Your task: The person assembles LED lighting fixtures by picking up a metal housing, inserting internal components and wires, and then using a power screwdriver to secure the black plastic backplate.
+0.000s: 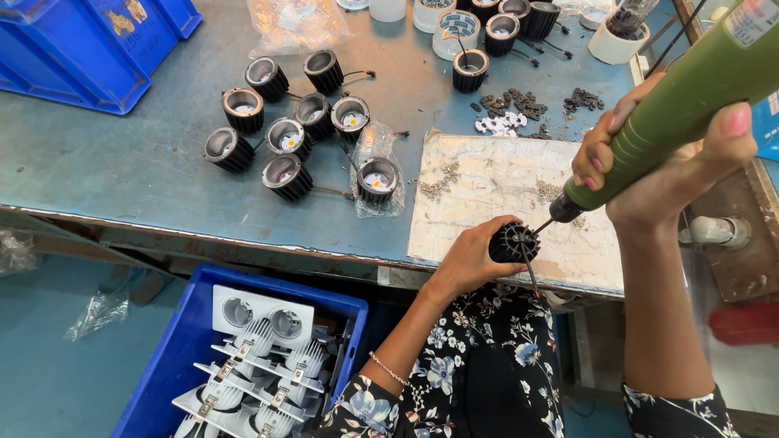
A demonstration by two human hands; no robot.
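Observation:
My left hand [471, 258] grips a black finned lamp housing [513, 242] at the near edge of the worn work board [487, 195]. A thin wire hangs down from the housing. My right hand [661, 158] is wrapped around a green electric screwdriver [690, 97], held at a slant. Its bit tip touches the top of the housing. Small piles of screws [440, 182] lie on the board just beyond my hands.
Several black lamp housings [288, 130] lie on the blue-grey table [122, 162] to the left, one in a plastic bag [377, 174]. More stand at the back. A blue crate [174, 357] below holds white lamp fittings. Another blue bin [89, 45] sits far left.

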